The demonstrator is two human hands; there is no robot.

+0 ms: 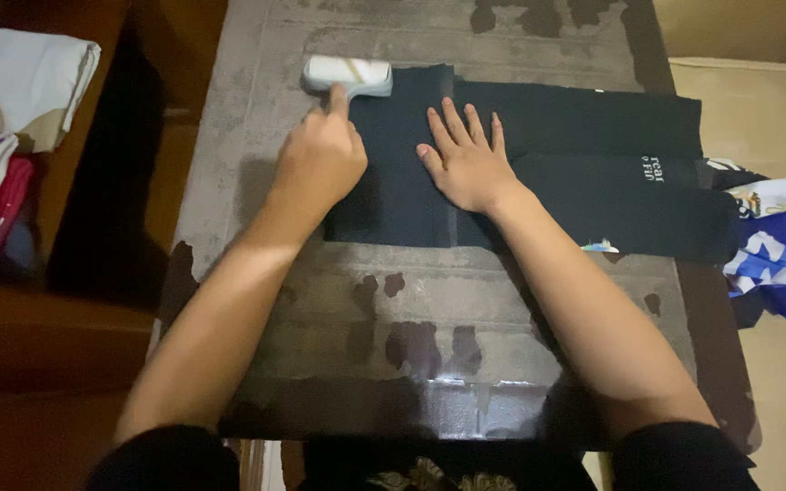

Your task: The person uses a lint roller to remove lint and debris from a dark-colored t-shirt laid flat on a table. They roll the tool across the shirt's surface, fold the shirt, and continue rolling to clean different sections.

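Black sleeves (675, 455) at the bottom edge sit closest to the lens, both cut off by the frame, and between them a patterned scrap is too dark and partial to identify. From them two bare forearms reach up over the table. Part of the lint roller's handle is buried inside the left hand (318, 162), which is clenched round it with the index finger laid along the top, so only the pale roller head (349, 75) shows clearly, resting at the upper left corner of the dark garment (584, 173). Beside it the right hand (468, 162) lies flat and grasps nothing, fingers spread, palm pressing the cloth. That garment is dark navy or black, folded into a long rectangle running off to the right, with small white lettering near its far end; its right tip merges into shadow. Just beyond it a blue and white patterned cloth (780, 245) lies bunched at the table's right edge. Underneath, the table (429, 309) is grey and worn, its coating flaked away in dark patches. Left of it, dim brown furniture holds white folded fabric (25, 77) over something red, hard to make out.
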